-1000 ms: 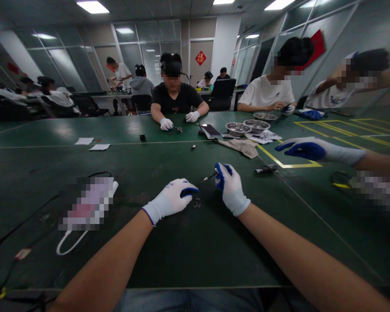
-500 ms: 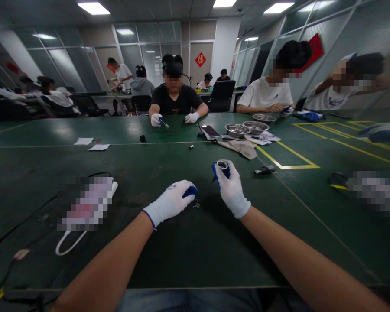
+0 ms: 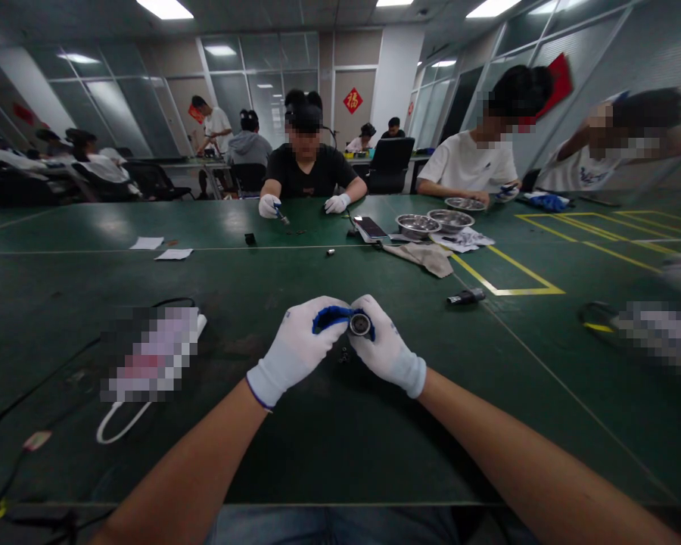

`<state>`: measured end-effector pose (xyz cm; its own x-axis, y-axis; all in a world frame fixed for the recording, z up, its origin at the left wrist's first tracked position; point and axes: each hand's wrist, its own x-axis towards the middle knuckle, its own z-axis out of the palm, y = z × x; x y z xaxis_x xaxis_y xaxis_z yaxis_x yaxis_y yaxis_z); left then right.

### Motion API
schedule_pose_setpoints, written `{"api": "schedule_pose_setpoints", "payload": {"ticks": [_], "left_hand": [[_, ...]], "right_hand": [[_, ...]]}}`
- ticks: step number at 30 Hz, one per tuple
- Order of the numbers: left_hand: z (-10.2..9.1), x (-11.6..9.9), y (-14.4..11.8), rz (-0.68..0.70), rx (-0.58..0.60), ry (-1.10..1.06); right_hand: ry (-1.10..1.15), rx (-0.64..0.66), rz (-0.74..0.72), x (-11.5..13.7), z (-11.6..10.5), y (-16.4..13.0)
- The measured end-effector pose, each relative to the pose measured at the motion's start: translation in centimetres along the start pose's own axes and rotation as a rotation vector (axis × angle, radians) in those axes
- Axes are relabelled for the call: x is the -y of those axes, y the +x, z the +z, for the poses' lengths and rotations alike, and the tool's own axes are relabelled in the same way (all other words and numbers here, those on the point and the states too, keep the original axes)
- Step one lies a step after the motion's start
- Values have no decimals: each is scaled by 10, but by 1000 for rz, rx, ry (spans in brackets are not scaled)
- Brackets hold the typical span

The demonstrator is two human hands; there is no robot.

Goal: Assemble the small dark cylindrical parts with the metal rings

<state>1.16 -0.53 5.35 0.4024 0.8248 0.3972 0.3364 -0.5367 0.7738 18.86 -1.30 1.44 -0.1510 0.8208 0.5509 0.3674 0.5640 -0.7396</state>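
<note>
Both my hands wear white gloves with blue palms and meet over the green table (image 3: 295, 454). My right hand (image 3: 383, 341) grips a dark cylindrical part (image 3: 360, 325), its round metal-rimmed end facing me. My left hand (image 3: 306, 341) touches the left side of that end with thumb and fingertips pinched together. Whatever lies between those fingertips is too small to make out. Just below the hands, a few small metal nuts or rings (image 3: 344, 354) lie on the table, partly hidden by the right glove.
A black tool-like part (image 3: 465, 297) lies to the right, near a grey cloth (image 3: 425, 257) and metal bowls (image 3: 418, 225). A small metal piece (image 3: 330, 252) is farther ahead. At left rests a blurred-out phone-like object (image 3: 159, 356) with a cable. A co-worker (image 3: 312, 166) sits opposite.
My right hand has brought the cylindrical part left and down, tipping its end toward me. My left hand has risen from beside the small metal pieces to meet it.
</note>
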Motion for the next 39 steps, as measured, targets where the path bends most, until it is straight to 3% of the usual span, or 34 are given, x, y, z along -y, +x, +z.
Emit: {"api": "schedule_pose_setpoints", "payload": {"ticks": [7, 16, 24, 29, 39], "left_hand": [[2, -6, -1, 82, 16, 229], [5, -12, 0, -28, 61, 173], [12, -14, 0, -154, 28, 180], [8, -11, 1, -186, 93, 32], [21, -4, 1, -218, -128, 263]], "right_hand": [[18, 61, 29, 2, 2, -2], [-25, 77, -36, 1, 3, -3], [-91, 43, -33, -4, 7, -4], [-112, 43, -64, -6, 10, -6], [-168, -6, -54, -14, 15, -3]]}}
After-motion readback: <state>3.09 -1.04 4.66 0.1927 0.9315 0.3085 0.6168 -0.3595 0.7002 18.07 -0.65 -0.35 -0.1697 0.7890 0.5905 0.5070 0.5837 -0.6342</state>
